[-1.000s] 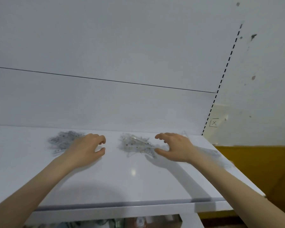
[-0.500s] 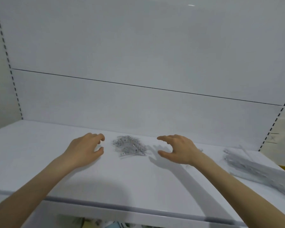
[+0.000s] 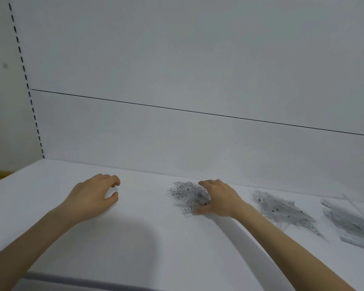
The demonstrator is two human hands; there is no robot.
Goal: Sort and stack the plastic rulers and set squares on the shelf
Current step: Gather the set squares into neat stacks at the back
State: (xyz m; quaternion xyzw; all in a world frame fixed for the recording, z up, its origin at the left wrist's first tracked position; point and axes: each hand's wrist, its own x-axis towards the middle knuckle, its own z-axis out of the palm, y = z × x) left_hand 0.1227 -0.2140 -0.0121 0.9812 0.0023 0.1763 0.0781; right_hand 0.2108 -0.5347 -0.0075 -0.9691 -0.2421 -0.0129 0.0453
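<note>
Three heaps of clear plastic pieces lie on the white shelf [image 3: 156, 238]. The leftmost heap, small set squares [image 3: 185, 195], sits mid-shelf. My right hand [image 3: 219, 198] rests on that heap's right side, fingers curled over it and thumb at its near edge. A second heap of longer set squares [image 3: 282, 211] lies to the right, and a stack of rulers [image 3: 349, 225] at the far right. My left hand [image 3: 93, 196] hovers over bare shelf to the left, fingers curled but apart, holding nothing.
The shelf's white back panel [image 3: 177, 133] rises right behind the heaps. Slotted uprights stand at the left [image 3: 27, 85] and far right. The shelf's front edge [image 3: 72, 282] runs along the bottom.
The view swung left, so the two right-hand heaps came into sight. My right hand moved onto the small set square heap. My left hand now sits farther left of that heap.
</note>
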